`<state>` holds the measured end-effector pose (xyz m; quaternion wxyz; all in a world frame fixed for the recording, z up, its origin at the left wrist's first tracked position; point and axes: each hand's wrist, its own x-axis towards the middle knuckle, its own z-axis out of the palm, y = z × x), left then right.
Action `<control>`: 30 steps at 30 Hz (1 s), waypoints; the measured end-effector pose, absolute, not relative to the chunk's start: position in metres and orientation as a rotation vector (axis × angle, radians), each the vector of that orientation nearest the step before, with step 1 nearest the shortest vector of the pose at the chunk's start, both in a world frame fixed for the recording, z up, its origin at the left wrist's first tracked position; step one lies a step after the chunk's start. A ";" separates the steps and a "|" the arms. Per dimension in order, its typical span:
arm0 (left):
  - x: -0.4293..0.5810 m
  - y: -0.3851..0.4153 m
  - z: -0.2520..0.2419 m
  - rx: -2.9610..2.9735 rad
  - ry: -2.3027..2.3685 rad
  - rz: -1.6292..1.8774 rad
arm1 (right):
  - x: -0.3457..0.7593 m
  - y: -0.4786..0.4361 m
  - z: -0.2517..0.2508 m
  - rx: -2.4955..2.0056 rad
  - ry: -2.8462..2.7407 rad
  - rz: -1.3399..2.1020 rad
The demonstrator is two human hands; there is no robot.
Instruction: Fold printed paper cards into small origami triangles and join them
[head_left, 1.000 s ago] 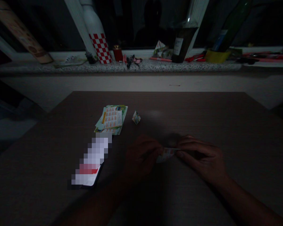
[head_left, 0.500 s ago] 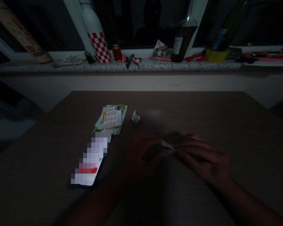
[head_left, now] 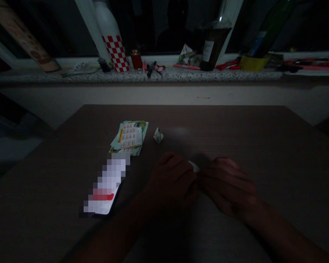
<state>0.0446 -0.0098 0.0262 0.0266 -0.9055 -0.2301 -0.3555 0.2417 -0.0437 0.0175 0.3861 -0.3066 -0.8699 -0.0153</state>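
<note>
Between my hands is a small piece of folded paper (head_left: 193, 166), pale and mostly covered by fingers. My left hand (head_left: 174, 179) curls over its left side, fingers closed. From the right, my right hand (head_left: 229, 184) pinches the paper's other end, its fingertips touching the left hand's. A small folded paper piece (head_left: 158, 135) with a pointed top stands on the table beyond my left hand. Left of it lies a stack of printed cards (head_left: 130, 138). Nearer to me is a phone (head_left: 106, 204) with a lit screen, partly blurred out by blocks.
Dim light falls on the brown table (head_left: 235, 124). Behind it runs a stone windowsill (head_left: 181, 76) holding a red-and-white checkered bottle (head_left: 115, 51), a small red jar (head_left: 136, 60), a dark cup (head_left: 210, 51), a yellow holder (head_left: 253, 63) and several pens.
My left hand has rolled forward and closed over the paper, hiding more of it. The hands have come together, my right hand shifting slightly left.
</note>
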 end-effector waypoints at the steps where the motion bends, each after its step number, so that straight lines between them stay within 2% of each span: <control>1: 0.045 -0.009 0.026 -2.800 -0.708 -1.072 | 0.242 -0.044 0.017 -0.782 -2.224 -0.054; 19: 0.022 0.002 0.036 -2.837 -0.871 -1.007 | 0.251 -0.044 0.033 -0.858 -2.076 -0.002; 23: 0.031 -0.007 0.037 -2.862 -0.813 -1.094 | 0.247 -0.044 0.031 -0.839 -2.114 0.035; 30: 0.038 -0.008 0.023 -2.966 -0.674 -1.047 | 0.243 -0.044 0.025 -0.867 -2.150 0.107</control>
